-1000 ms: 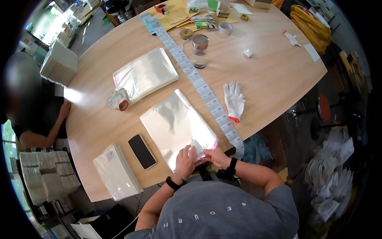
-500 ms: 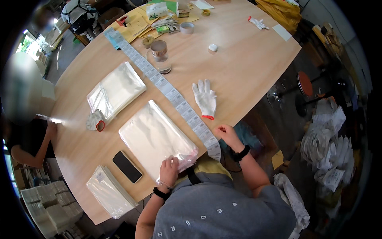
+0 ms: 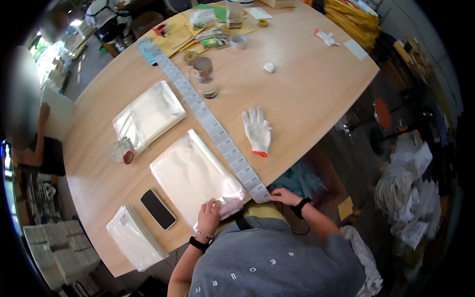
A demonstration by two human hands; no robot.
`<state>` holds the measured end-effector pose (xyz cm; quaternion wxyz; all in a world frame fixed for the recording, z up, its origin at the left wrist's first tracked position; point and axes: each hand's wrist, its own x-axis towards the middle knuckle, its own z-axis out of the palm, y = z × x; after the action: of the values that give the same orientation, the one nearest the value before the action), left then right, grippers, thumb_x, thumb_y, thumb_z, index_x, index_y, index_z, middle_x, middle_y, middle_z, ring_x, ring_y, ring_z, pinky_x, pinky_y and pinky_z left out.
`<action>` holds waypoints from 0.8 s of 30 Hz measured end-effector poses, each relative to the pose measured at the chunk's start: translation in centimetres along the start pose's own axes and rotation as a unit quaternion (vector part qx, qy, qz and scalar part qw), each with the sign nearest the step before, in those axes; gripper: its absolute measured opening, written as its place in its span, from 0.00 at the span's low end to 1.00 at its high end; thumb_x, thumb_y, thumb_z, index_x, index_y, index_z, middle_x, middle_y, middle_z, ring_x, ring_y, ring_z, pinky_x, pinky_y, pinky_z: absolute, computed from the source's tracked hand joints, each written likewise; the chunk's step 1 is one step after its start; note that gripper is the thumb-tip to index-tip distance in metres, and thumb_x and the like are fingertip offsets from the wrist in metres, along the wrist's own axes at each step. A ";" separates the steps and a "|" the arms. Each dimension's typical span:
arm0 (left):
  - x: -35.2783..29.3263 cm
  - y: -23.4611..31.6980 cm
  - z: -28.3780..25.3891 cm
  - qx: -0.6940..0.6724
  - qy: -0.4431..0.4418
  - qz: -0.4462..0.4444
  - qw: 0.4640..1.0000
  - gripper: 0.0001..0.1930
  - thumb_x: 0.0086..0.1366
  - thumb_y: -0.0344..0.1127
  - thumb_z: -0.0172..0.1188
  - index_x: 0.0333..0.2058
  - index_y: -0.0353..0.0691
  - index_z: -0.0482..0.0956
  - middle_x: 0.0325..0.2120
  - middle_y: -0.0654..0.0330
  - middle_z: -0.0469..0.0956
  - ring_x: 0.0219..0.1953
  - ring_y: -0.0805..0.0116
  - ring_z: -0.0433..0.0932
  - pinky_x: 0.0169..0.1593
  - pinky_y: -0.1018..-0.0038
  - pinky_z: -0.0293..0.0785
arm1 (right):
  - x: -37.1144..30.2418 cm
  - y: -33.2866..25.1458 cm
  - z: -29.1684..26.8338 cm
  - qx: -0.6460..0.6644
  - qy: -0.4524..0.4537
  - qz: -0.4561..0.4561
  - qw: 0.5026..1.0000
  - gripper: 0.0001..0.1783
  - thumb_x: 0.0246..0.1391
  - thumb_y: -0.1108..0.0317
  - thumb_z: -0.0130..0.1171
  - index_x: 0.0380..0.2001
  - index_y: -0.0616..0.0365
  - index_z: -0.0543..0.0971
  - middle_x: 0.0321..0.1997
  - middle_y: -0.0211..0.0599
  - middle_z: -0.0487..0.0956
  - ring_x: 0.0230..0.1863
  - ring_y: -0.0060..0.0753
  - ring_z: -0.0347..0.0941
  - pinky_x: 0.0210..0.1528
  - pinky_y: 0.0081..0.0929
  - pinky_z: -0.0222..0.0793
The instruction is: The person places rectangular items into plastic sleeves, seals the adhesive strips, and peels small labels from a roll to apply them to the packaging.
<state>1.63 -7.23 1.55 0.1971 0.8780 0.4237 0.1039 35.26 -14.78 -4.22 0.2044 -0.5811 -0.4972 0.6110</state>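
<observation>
A stack of clear plastic bags (image 3: pixel 190 175) lies on the table in front of me. My left hand (image 3: pixel 209 217) is at its near edge, fingers curled on the plastic. A long strip of printed labels (image 3: pixel 217 131) runs diagonally from the far left to the table's near edge. My right hand (image 3: pixel 284 196) is at the strip's near end, thumb and fingers closed on it. Left of the bags lie a black phone (image 3: pixel 158 209) and a smaller stack of packed plastic bags (image 3: pixel 133 237).
Another bag stack (image 3: pixel 151 114) lies farther left, with a rolled glove (image 3: pixel 122 150) on its corner. A white glove (image 3: pixel 257 131) lies right of the strip. Beyond stand a glass cup (image 3: pixel 203 72) and a tape roll (image 3: pixel 238 41). A co-worker's arm (image 3: pixel 42 119) shows at left.
My right hand has come down and left onto the label strip's near end. That end, which curled over the edge, now looks straighter. The left hand stays put. The co-worker's arm has moved up.
</observation>
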 end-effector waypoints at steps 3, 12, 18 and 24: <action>-0.1 0.1 -0.4 0.013 0.001 0.011 1.000 0.21 0.46 0.26 0.53 0.43 0.39 0.68 0.41 0.54 0.67 0.40 0.55 0.68 0.43 0.66 0.68 | -0.5 -2.0 -2.1 0.078 0.106 -0.024 0.991 0.08 0.50 0.68 0.54 0.29 0.63 0.74 0.24 0.27 0.73 0.28 0.16 0.66 0.31 0.17 0.63; -0.8 1.1 0.4 0.006 -0.016 0.005 1.000 0.26 0.43 0.31 0.59 0.45 0.42 0.67 0.43 0.56 0.66 0.43 0.56 0.67 0.44 0.67 0.68 | 2.0 -8.9 -8.8 -0.310 0.320 -0.081 0.891 0.09 0.47 0.69 0.53 0.30 0.64 0.73 0.27 0.44 0.75 0.29 0.42 0.71 0.33 0.32 0.67; -1.3 1.9 -2.1 -0.040 -0.046 -0.028 0.998 0.31 0.45 0.41 0.62 0.50 0.45 0.64 0.49 0.57 0.63 0.50 0.55 0.62 0.50 0.63 0.62 | 10.6 -21.7 -4.5 -0.250 0.152 -0.264 0.919 0.11 0.47 0.68 0.51 0.34 0.63 0.73 0.32 0.48 0.73 0.36 0.48 0.69 0.38 0.36 0.65; -6.3 0.1 -2.0 -0.099 0.146 -0.141 0.974 0.37 0.42 0.47 0.65 0.52 0.44 0.62 0.52 0.53 0.60 0.53 0.51 0.59 0.54 0.58 0.56 | 30.8 -24.4 2.2 -0.379 0.019 -0.403 0.833 0.18 0.48 0.62 0.51 0.41 0.61 0.72 0.46 0.46 0.71 0.50 0.48 0.63 0.52 0.37 0.58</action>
<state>-2.92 -11.76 3.27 0.2319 0.7609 0.5550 0.2436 17.85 20.21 0.43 0.2056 -0.3724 -0.8761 0.2272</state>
